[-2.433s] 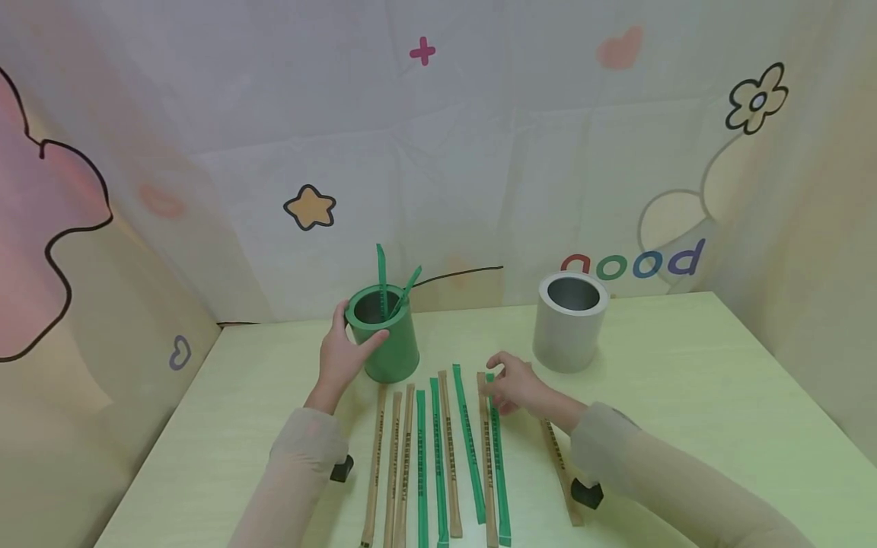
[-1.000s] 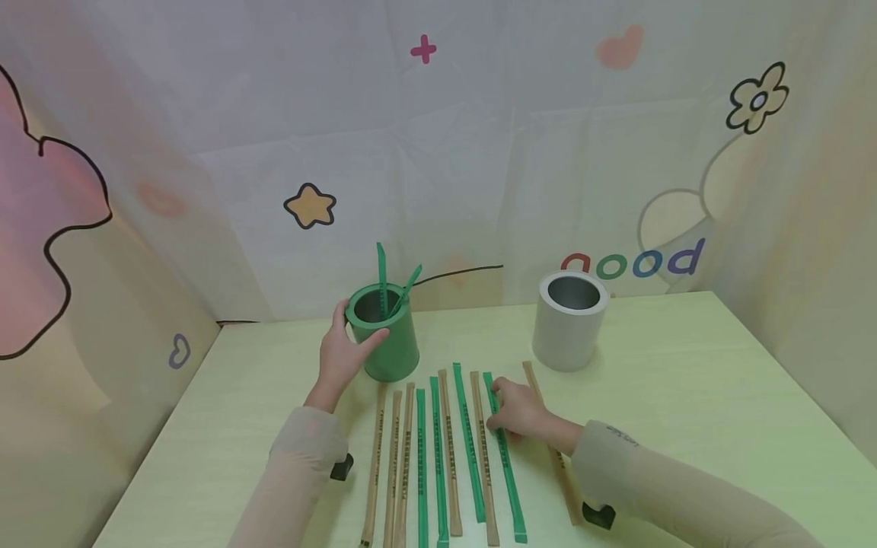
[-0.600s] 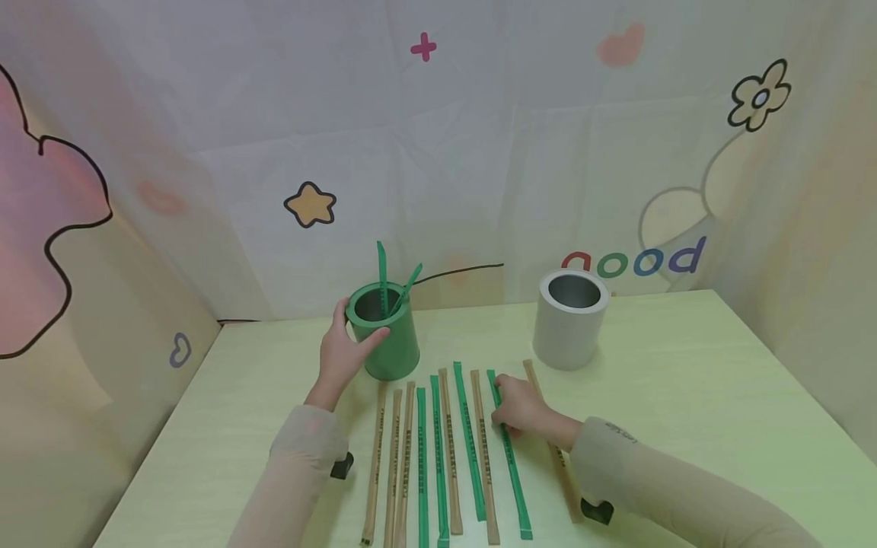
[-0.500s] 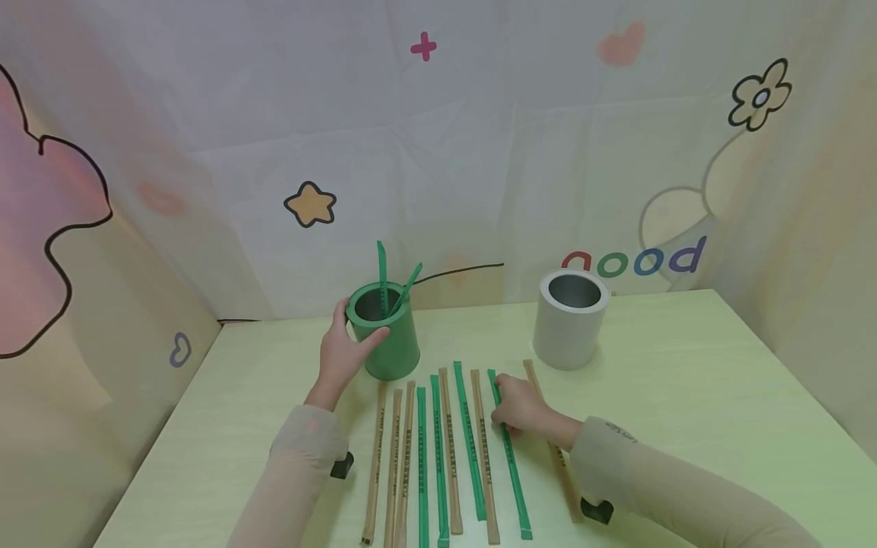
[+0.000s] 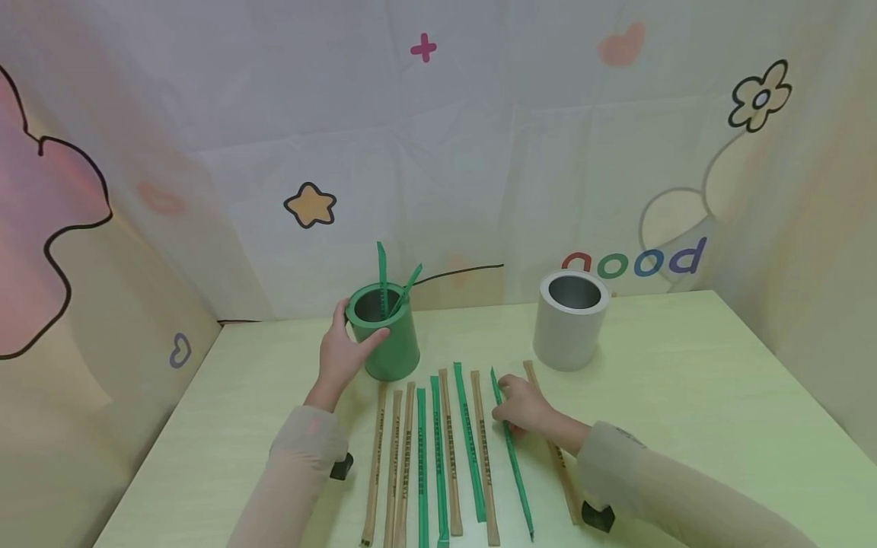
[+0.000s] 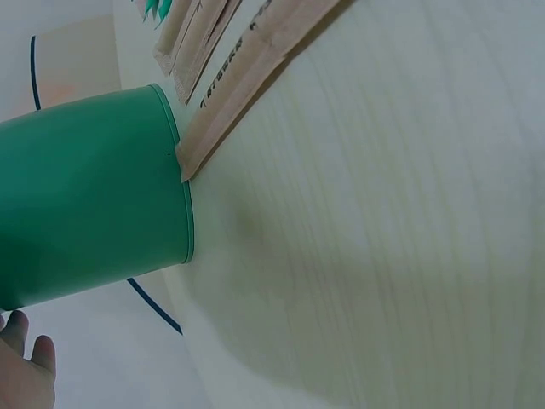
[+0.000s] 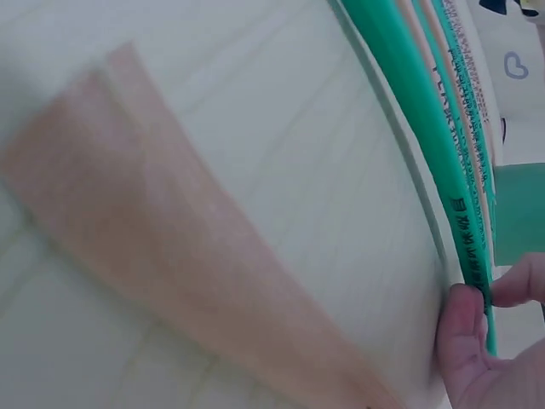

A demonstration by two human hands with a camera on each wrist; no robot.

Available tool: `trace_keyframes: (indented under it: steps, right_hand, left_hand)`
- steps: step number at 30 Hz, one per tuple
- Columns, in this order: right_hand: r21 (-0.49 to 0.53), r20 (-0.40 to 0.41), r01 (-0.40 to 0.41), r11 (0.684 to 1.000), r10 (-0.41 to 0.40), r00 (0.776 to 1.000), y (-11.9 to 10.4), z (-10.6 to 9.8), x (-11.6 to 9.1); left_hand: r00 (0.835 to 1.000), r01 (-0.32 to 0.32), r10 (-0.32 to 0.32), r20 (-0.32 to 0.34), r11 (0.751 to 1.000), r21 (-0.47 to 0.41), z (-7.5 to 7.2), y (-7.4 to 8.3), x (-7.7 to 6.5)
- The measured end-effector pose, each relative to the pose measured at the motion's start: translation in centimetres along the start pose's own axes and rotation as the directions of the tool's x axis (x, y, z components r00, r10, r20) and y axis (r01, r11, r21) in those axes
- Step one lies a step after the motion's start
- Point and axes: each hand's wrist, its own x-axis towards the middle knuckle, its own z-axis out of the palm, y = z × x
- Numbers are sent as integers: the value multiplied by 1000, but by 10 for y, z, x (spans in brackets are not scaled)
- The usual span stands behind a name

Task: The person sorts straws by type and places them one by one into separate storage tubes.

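Note:
My left hand [image 5: 342, 352] holds the green cup [image 5: 393, 352] at its rim, thumb on the near side and fingers at the left. Two green wrapped straws [image 5: 381, 281] stand inside that cup, leaning apart. My right hand [image 5: 524, 403] pinches a green paper-wrapped straw [image 5: 515, 464] near its upper end. In the right wrist view, thumb and finger meet on that printed green straw [image 7: 443, 162], which is turned edge-on in the head view. Beneath the right forearm a brown wrapped straw [image 5: 564, 483] lies slanted on the table.
A row of brown wrapped straws [image 5: 375, 472] and green wrapped straws [image 5: 422, 464] lies side by side in front of the green cup. At the back right stands a white cup [image 5: 567, 339] with a dark inside. A printed cloth [image 5: 466, 175] hangs behind the table [image 5: 685, 396].
My right hand has come down onto the green straw, pinched it and drawn it right, away from the brown one; it has now turned on edge. The left hand stays on the cup.

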Motion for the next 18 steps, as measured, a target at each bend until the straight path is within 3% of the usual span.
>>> trace_keyframes:
  steps: [9, 18]
  right_hand:
    - [152, 9, 18, 988, -19, 1000, -4, -8, -5]
    - [289, 36, 45, 956, -58, 998, -29, -27, -9]
  left_hand:
    - [1000, 2, -2, 5, 1000, -7, 0, 0, 0]
    - [1000, 5, -4, 7, 1000, -12, 0, -1, 1]
